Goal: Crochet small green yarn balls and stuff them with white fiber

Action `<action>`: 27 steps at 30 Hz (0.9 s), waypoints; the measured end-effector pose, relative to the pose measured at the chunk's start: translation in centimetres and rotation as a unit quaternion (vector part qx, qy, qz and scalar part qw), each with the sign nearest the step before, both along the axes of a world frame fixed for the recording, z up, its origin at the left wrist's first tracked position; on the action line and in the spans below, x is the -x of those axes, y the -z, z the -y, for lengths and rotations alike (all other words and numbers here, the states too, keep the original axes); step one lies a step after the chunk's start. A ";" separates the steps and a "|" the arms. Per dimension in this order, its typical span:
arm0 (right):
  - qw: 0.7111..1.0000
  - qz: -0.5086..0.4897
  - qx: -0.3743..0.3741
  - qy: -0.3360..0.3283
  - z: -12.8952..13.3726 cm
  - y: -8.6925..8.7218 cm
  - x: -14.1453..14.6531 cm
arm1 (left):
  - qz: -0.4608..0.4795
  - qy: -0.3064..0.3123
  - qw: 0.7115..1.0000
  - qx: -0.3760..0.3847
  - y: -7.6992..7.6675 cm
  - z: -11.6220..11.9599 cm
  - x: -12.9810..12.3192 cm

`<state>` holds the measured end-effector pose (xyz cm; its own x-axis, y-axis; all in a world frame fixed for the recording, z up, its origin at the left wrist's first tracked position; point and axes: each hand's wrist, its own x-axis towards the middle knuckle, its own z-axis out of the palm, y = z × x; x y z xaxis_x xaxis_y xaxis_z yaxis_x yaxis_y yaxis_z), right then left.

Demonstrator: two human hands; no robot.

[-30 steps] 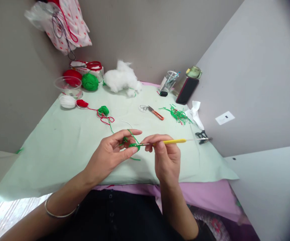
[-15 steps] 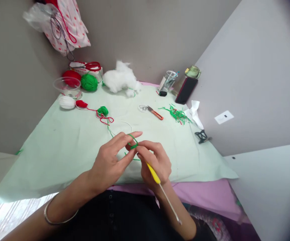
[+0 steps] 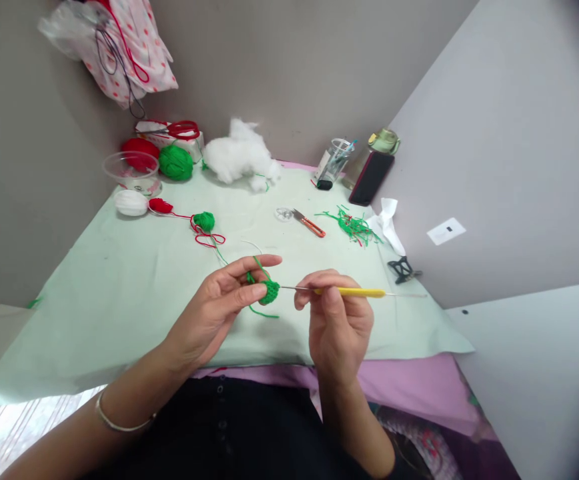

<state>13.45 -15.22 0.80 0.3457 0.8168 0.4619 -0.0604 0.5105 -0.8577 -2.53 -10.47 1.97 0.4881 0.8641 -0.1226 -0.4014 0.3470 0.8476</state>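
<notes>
Between the thumb and fingers of my left hand (image 3: pixel 219 300) is a small green crochet piece (image 3: pixel 270 292). Green yarn runs up from it over my raised index finger, and a loose green tail hangs below. My right hand (image 3: pixel 342 320) grips a yellow-handled crochet hook (image 3: pixel 359 292), held level. The hook's thin metal shaft points left and its tip reaches the edge of the green piece; whether it sits inside a stitch I cannot tell. Beyond my left hand lies a small green yarn ball (image 3: pixel 204 221) with red yarn looped beside it.
At the back left are a clear plastic tub (image 3: pixel 132 175), a green yarn ball (image 3: pixel 176 163) and red scissors (image 3: pixel 184 129). White stuffing (image 3: pixel 239 155) lies at the back. Orange thread snips (image 3: pixel 309 223), yarn scraps (image 3: pixel 354 227), a phone (image 3: pixel 371 178) and a black stand (image 3: pixel 403 269) are to the right.
My right hand has moved right, away from my left fingers. The hook has swung from slanting down toward me to level, its tip now at the green piece, which shows more fully.
</notes>
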 end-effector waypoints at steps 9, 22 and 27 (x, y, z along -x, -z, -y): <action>0.995 -0.060 0.042 -0.063 -0.8 0.7 -0.3 | -0.002 0.034 0.999 0.011 -0.1 0.3 -0.9; 0.995 -0.043 0.052 -0.076 -0.8 0.8 -0.2 | -0.004 0.052 0.998 -0.023 0.2 0.4 -1.1; 0.996 -0.034 0.061 -0.053 -0.7 1.1 -0.3 | -0.048 0.031 0.997 -0.055 0.3 0.5 -0.8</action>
<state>13.78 -14.57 -0.30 0.2821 0.8986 0.3360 -0.1689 0.3913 -0.9046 -1.73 -10.93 1.71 0.5307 0.8440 -0.0775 -0.2972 0.2710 0.9156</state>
